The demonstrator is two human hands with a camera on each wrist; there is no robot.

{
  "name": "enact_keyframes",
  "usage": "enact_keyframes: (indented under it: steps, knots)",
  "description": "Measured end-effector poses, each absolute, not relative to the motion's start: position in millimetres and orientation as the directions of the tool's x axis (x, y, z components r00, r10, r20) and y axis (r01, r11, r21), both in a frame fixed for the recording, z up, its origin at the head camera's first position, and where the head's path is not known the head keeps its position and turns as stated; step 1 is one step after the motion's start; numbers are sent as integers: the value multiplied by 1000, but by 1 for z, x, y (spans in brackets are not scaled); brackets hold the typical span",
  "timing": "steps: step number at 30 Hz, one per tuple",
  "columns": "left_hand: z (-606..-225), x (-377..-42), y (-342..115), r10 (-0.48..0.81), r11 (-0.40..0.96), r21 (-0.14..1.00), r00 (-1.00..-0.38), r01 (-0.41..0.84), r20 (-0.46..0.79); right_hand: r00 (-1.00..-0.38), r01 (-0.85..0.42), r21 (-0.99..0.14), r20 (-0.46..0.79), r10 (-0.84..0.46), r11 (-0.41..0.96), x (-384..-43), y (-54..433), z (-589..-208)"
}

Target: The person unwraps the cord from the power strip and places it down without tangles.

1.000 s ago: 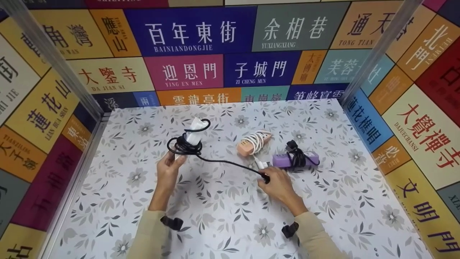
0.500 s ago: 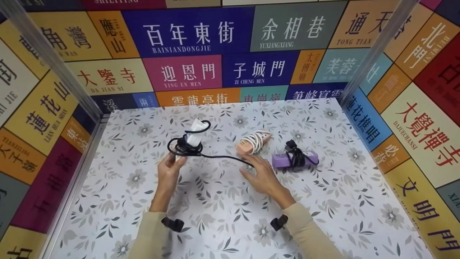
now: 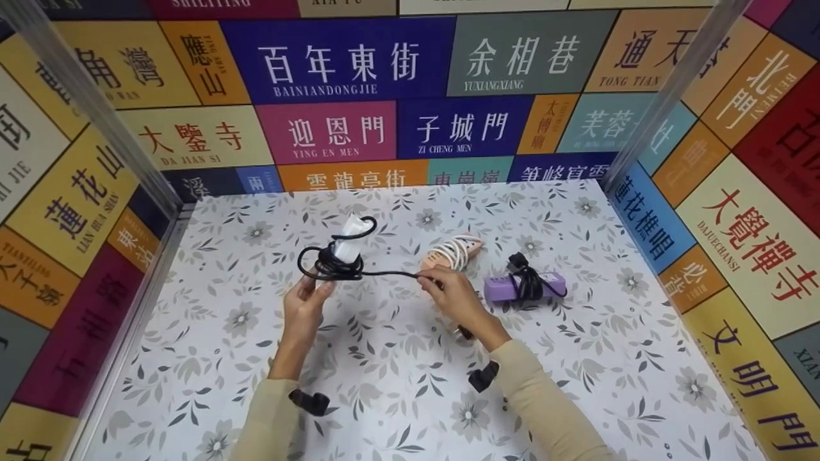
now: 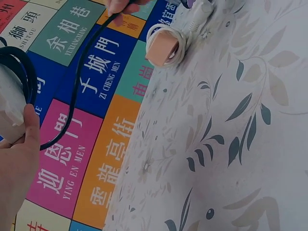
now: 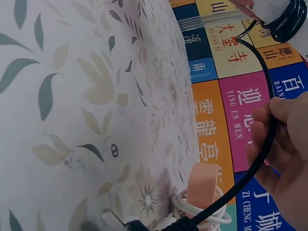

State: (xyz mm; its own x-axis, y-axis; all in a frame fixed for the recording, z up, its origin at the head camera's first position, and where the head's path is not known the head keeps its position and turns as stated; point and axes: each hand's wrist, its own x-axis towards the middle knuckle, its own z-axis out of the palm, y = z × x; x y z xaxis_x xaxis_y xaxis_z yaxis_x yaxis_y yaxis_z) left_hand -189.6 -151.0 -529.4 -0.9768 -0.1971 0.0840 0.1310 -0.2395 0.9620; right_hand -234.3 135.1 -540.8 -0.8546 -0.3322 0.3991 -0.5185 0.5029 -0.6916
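Note:
My left hand (image 3: 302, 315) grips the lower end of a white power strip (image 3: 350, 242), held up off the table and tilted. Loops of black cord (image 3: 338, 267) are wound around its lower half, and one loose loop hooks over its top. To the right, my right hand (image 3: 458, 298) pinches the cord's free length, which runs nearly straight between the hands. Past my right fingers the cord (image 5: 240, 182) hangs down to its black plug (image 5: 137, 225), near the bottom edge of the right wrist view.
Behind my right hand lies an orange power strip (image 3: 437, 258) wrapped in white cord. Farther right sits a purple power strip (image 3: 498, 289) bound with black cord. Colourful panels with lettering (image 3: 346, 64) stand along the back and sides of the flower-patterned table (image 3: 384, 397).
My right hand has moved left along the black cord, from the plug end to nearer the white power strip. My left hand stays almost still.

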Motion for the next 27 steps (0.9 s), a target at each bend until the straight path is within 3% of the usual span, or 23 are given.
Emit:
enact_keyframes:
  steps: [6, 12, 20, 27]
  knots:
    - [-531, -190, -151, -152, -248, 961, -984, 127, 91, -874, -487, -760, 415, -255, 432, -245, 129, -523]
    - [-536, -190, -152, -123, -214, 971, -989, 105, 80, -931, -364, -859, 333, -146, 361, -250, 124, -497]
    - [-541, -190, -149, -67, -133, 988, -996, 75, 67, -982, -190, -975, 189, -12, 115, -253, 124, -466]
    - [-542, -192, -148, -80, -88, 994, -995, 68, 61, -982, -184, -979, 186, -11, -89, -248, 133, -450]
